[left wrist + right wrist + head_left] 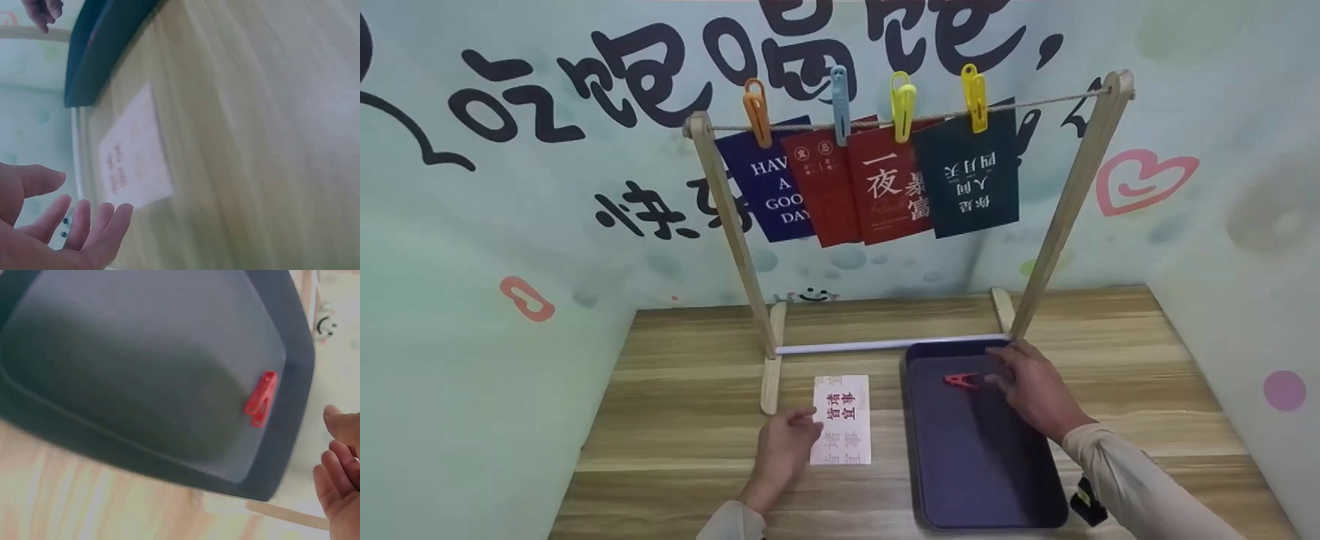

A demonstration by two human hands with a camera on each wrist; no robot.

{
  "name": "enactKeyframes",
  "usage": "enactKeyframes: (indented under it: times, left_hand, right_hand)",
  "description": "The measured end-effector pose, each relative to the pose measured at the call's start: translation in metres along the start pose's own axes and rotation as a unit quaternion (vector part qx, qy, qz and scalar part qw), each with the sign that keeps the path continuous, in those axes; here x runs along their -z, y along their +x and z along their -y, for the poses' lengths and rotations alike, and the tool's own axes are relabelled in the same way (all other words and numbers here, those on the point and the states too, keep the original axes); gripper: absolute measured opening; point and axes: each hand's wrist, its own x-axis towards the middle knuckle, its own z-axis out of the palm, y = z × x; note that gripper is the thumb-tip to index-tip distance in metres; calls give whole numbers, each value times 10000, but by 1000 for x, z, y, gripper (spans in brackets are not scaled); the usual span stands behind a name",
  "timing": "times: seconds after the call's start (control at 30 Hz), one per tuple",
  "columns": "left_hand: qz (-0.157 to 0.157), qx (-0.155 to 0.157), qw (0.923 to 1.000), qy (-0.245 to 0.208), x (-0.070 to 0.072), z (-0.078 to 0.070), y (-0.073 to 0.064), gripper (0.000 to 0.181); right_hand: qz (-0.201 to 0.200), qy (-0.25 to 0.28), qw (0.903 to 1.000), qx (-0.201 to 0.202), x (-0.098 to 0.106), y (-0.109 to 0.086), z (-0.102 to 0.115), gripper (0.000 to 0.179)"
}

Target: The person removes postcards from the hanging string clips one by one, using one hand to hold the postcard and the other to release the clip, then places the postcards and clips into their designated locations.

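Observation:
A white card (841, 420) with red and grey print lies flat on the table. Beside its left edge is my left hand (789, 446), fingertips overlapping that edge in the head view; the left wrist view has its fingers spread loosely, with nothing between them and the card (135, 154). My right hand (1039, 390) hovers at the far right corner of the dark tray (982, 457), fingers relaxed and holding nothing. Inside that tray, near its far end, lies a red clothespin (961, 381), just left of the right fingertips. It also shows in the right wrist view (262, 399).
Behind stands a wooden frame (1069, 217) with a white bottom bar (847, 347). From its rope (1057, 99) hang several overlapping cards, including a blue one (769, 187) and a dark green one (971, 180), pinned by orange, blue and yellow clothespins. A printed wall (510, 202) surrounds the table.

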Motion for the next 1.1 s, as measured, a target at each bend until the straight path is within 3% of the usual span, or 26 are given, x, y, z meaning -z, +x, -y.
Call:
enactKeyframes:
  times: [0.27,0.47,0.77,0.97,1.1]
  left_hand:
    - [-18,-456,9985,-312,2,-33,2,31]
    - [-157,-763,9967,-241,3,-62,2,37]
    - [128,-1111,9923,-540,7,-110,7,44]
    - [536,-1608,9807,-976,2,-138,8,54]
    - [576,-1967,9727,-1090,-3,-153,10,54]
  right_hand:
    - [-744,-182,9949,651,34,15,12,36]
    - [-945,-518,9875,1147,58,29,25,43]
    - [-1123,-842,9688,2041,97,58,48,55]
    - [-1014,-997,9610,2372,119,71,62,55]
    - [-1006,-1074,9571,2497,129,76,71,51]
